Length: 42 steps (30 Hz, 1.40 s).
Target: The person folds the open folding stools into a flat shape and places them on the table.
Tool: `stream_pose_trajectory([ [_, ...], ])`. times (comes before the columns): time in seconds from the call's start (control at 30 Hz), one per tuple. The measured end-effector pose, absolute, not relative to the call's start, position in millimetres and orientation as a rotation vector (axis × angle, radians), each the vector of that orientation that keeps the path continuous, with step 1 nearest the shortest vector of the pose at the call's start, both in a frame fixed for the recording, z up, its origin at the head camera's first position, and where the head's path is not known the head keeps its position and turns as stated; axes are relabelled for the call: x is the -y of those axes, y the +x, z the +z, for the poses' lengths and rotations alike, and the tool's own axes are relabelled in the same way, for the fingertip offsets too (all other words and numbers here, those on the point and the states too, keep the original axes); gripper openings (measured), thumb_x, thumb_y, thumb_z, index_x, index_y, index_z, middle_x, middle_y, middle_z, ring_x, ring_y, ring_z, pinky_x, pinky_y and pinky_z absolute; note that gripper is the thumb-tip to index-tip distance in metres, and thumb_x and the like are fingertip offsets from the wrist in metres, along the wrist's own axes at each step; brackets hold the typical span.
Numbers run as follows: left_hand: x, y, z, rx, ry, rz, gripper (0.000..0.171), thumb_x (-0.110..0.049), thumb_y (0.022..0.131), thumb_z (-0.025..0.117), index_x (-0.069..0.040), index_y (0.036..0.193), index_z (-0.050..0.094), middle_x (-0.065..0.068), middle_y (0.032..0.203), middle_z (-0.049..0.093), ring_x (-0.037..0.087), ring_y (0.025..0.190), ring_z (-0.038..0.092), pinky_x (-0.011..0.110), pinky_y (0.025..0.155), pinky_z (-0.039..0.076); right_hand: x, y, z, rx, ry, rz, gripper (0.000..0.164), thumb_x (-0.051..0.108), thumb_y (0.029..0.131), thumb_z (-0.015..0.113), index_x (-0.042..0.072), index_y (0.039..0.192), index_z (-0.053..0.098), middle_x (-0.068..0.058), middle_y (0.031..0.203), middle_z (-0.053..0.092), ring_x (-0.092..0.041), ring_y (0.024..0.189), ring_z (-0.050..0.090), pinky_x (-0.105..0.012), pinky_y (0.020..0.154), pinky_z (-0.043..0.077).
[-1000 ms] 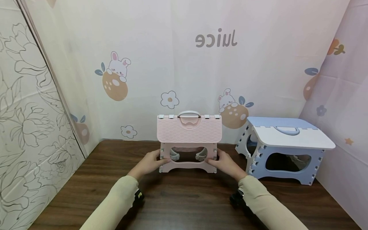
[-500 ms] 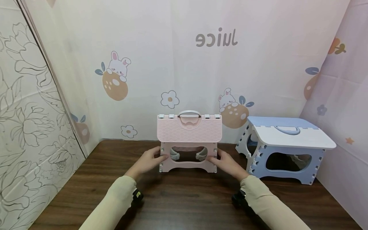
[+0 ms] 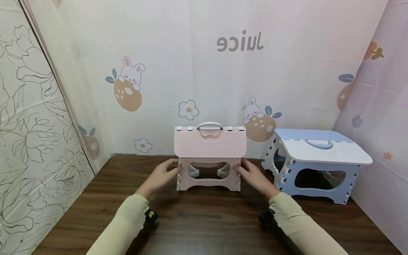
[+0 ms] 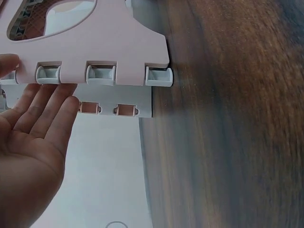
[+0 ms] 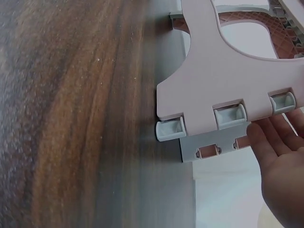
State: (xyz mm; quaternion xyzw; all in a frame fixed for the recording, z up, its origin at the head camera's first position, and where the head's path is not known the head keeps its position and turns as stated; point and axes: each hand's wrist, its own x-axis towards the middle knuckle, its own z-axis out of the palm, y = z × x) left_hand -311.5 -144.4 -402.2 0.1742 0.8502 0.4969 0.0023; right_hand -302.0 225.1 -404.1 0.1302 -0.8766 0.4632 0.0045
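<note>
A pink folding stool (image 3: 209, 143) stands upright on the wooden table, its grey handle (image 3: 209, 124) at the top. Its ridged seat half slopes down in front, over a leg panel with an oval opening. At the stool's left side, my left hand (image 3: 161, 176) has its thumb on the leg panel's front edge; in the left wrist view its fingers (image 4: 50, 107) reach in behind the grey hinge pieces. My right hand (image 3: 256, 177) holds the opposite edge likewise, thumb in front. Its fingers (image 5: 266, 142) lie behind the hinges in the right wrist view.
A blue and white folding stool (image 3: 318, 170) stands unfolded on the right of the table (image 3: 204, 226). Behind the table hangs a printed curtain (image 3: 191, 71). A flower-patterned panel (image 3: 35, 141) borders the left side.
Both hands have slid slightly up along the pink stool's sides, the left thumb drawing back toward the edge. The stool stays in place.
</note>
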Motion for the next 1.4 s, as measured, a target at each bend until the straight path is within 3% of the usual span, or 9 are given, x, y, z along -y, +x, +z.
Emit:
stream_pose_trajectory([
  [0.2,144,-311,-400,-2.684,0.507,1.577,0.047,-0.041,0.1,0.06,-0.014,0.137,0.057,0.005,0.132,0.062,0.024,0.118,0.059,0.05,0.097,0.048,-226,-303,-405,2.692,0.397,1.493,0.062,0.052,0.1,0.054,0.012,0.146,0.042,-0.014,0.14,0.052,-0.032,0.123,0.053,-0.054,0.101,0.042],
  [0.47,143,-310,-401,-2.698,0.513,1.62,0.052,-0.039,0.101,0.059,-0.011,0.143,0.049,0.01,0.138,0.056,0.027,0.125,0.054,0.049,0.102,0.045,-226,-300,-401,2.611,0.471,1.539,0.048,0.03,0.106,0.05,0.003,0.144,0.04,-0.019,0.141,0.049,-0.034,0.124,0.05,-0.052,0.1,0.043],
  [0.57,143,-311,-401,-2.671,0.571,1.659,0.053,-0.033,0.102,0.059,-0.006,0.146,0.045,0.015,0.143,0.052,0.032,0.132,0.049,0.05,0.108,0.039,-227,-302,-402,2.595,0.5,1.567,0.05,0.024,0.106,0.049,0.001,0.148,0.035,-0.022,0.143,0.046,-0.036,0.127,0.047,-0.053,0.101,0.042],
  [0.73,142,-313,-402,-2.665,0.687,1.691,0.056,-0.022,0.103,0.058,0.002,0.149,0.038,0.023,0.148,0.044,0.039,0.136,0.043,0.054,0.11,0.034,-230,-307,-409,2.573,0.544,1.607,0.06,0.026,0.105,0.047,0.009,0.157,0.023,-0.02,0.152,0.038,-0.036,0.136,0.04,-0.055,0.106,0.037],
  [0.9,141,-315,-402,-2.66,0.731,1.694,0.057,-0.018,0.102,0.056,0.003,0.151,0.035,0.024,0.15,0.04,0.04,0.137,0.041,0.054,0.111,0.032,-229,-308,-410,2.581,0.56,1.624,0.064,0.027,0.105,0.045,0.013,0.161,0.016,-0.019,0.156,0.032,-0.037,0.139,0.035,-0.057,0.109,0.032],
  [1.4,137,-325,-401,-2.592,0.624,1.652,0.069,-0.023,0.098,0.053,-0.007,0.158,0.023,0.018,0.157,0.03,0.035,0.143,0.033,0.055,0.112,0.031,-229,-317,-406,2.615,0.492,1.642,0.078,0.029,0.101,0.051,0.017,0.162,0.005,-0.02,0.16,0.022,-0.039,0.143,0.029,-0.061,0.111,0.028],
])
